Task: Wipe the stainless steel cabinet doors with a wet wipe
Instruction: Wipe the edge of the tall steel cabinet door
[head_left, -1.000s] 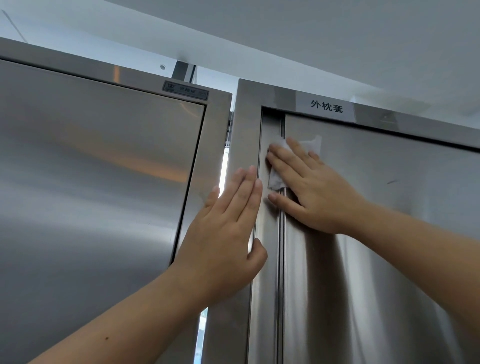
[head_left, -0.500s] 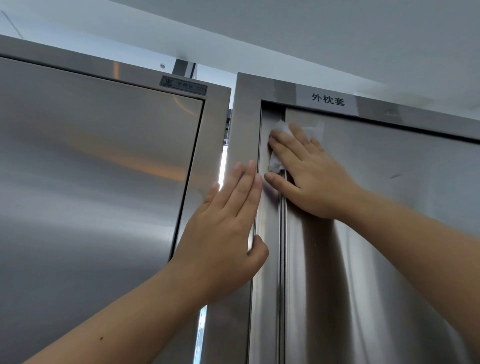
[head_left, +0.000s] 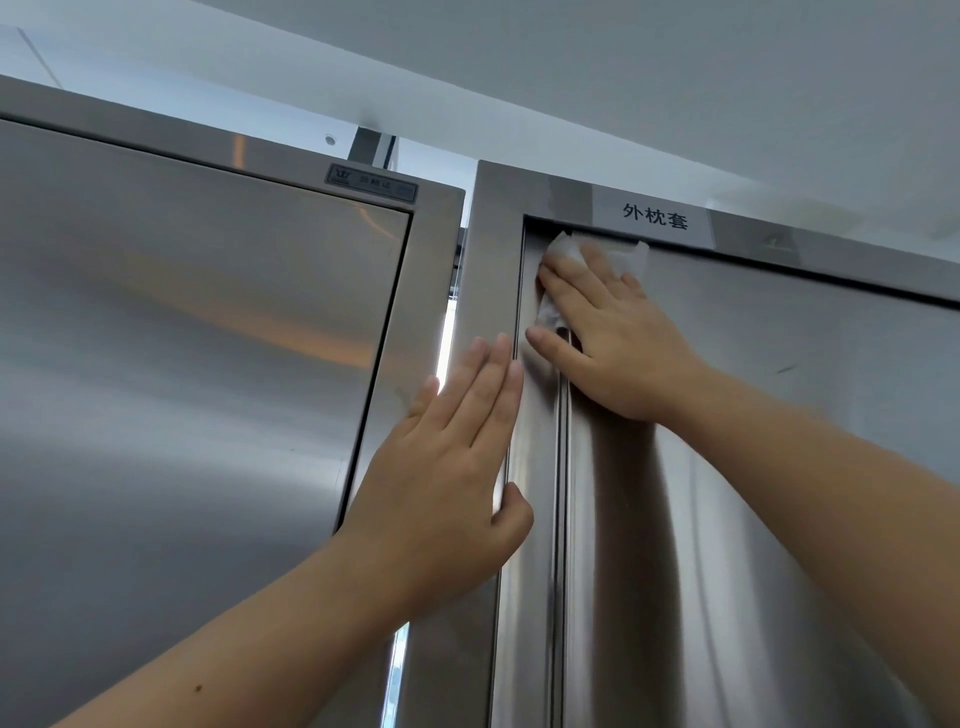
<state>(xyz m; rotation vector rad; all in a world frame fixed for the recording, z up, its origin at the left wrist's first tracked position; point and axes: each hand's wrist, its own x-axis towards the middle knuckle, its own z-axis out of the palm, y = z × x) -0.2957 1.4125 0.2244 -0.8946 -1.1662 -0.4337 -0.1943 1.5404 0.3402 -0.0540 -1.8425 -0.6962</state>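
Two stainless steel cabinets stand side by side. My right hand (head_left: 610, 343) lies flat with straight fingers on a white wet wipe (head_left: 626, 258), pressing it against the top left corner of the right cabinet door (head_left: 779, 467), just under the frame. The hand hides most of the wipe. My left hand (head_left: 452, 467) rests flat on the right cabinet's left frame post (head_left: 488, 260), fingers straight, with the thumb hooked over the post's inner edge.
The left cabinet door (head_left: 182, 364) fills the left side. A narrow bright gap (head_left: 445, 332) separates the two cabinets. A white label with black characters (head_left: 655, 217) sits on the right cabinet's top frame. The ceiling is close above.
My right hand has slid the wipe upward along the door's left edge to its top corner. My left hand has stayed on the frame post.
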